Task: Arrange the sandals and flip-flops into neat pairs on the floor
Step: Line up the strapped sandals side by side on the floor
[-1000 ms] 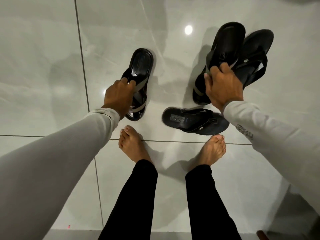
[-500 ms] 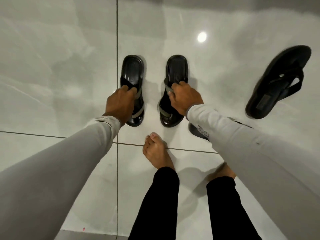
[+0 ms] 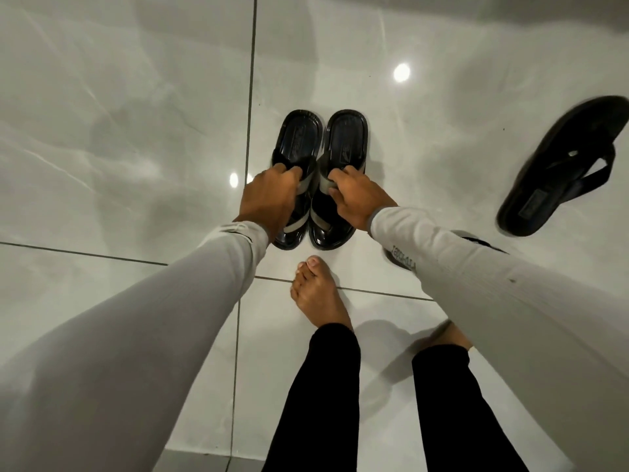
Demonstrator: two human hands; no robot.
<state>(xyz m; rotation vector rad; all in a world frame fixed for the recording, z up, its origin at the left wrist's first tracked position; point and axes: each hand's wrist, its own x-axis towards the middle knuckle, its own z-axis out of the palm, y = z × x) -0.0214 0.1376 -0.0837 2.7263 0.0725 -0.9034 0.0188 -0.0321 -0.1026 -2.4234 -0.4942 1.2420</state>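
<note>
Left hand (image 3: 269, 199) grips the strap of left glossy black strapped sandal (image 3: 299, 141); right hand (image 3: 357, 195) grips its mate (image 3: 347, 137), touching side by side on white tiled floor (image 3: 136, 131); black flip-flop (image 3: 561, 168) well apart at right.

The floor (image 3: 119, 137) was laid in large glossy tiles of pale grey-white with faint marble-like veining. A dark grout line (image 3: 252, 83) ran from the far edge toward the near side, left of centre, and a second grout line (image 3: 85, 254) crossed it from left to right, tilting slightly downward toward the right. Two bright round reflections of a lamp showed on the polished surface, one far right of centre (image 3: 401, 72) and a smaller one (image 3: 233, 179) just left of the long grout line. Soft grey shadows lay across the far edge and the near right tiles.
</note>
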